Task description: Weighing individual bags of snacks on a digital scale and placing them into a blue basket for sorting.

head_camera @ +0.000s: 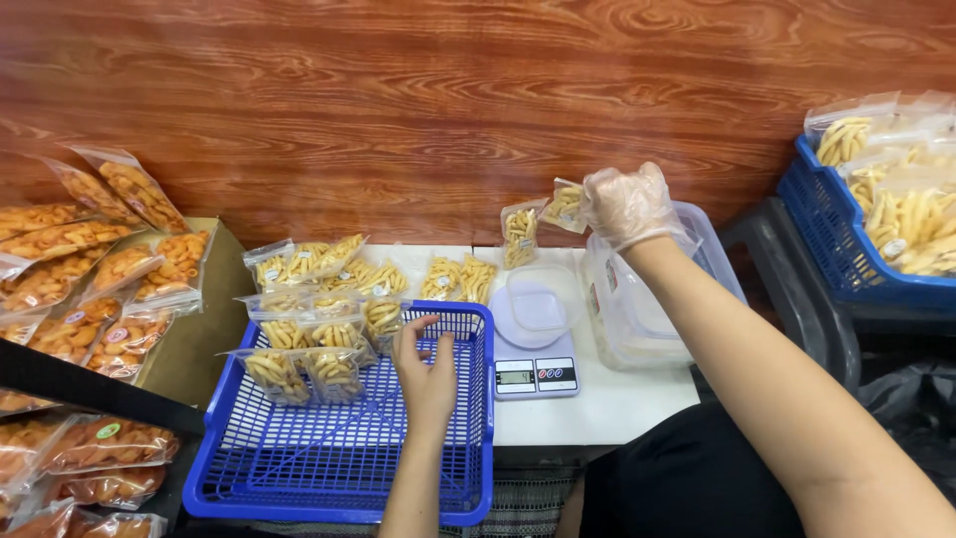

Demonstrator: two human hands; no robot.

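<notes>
Red-brown wood-grain wall panel (448, 100): fills the view from 9 through 12 to 3 o'clock.

White worktop (607, 403): at centre, running toward 4 o'clock; carries the scale, tub and several packets.

Blue plastic lattice basket (339, 458): at 7 o'clock, overhanging the worktop's left edge. Clear packets of pale yellow stick snacks (299, 344) lie stacked in its far left corner.

Second blue lattice basket (846, 249): at 3 o'clock, apart from the worktop, heaped with the same pale stick packets.

Clear rectangular plastic tub (637, 319): just right of the scale, beneath the right forearm.

Packets of orange curled snacks (90, 299): piled from 9 to 7 o'clock, some resting on a tan cardboard box (194, 339).

Loose pale stick packets (453, 279): on the worktop at 12 o'clock of the near basket.

White digital kitchen scale (536, 374): at centre, bearing a round clear plastic lid (533, 311).

Right hand (629, 204): in a thin clear glove, raised at 1 o'clock; grip closed on a small clear packet of pale sticks (566, 204), held in the air above the worktop. A like packet (520, 234) stands just left of it, against the wall.

Left hand (426, 364): bare, inside the near basket; grip loosely spread, fingers resting by the stacked packets, holding nothing.
</notes>
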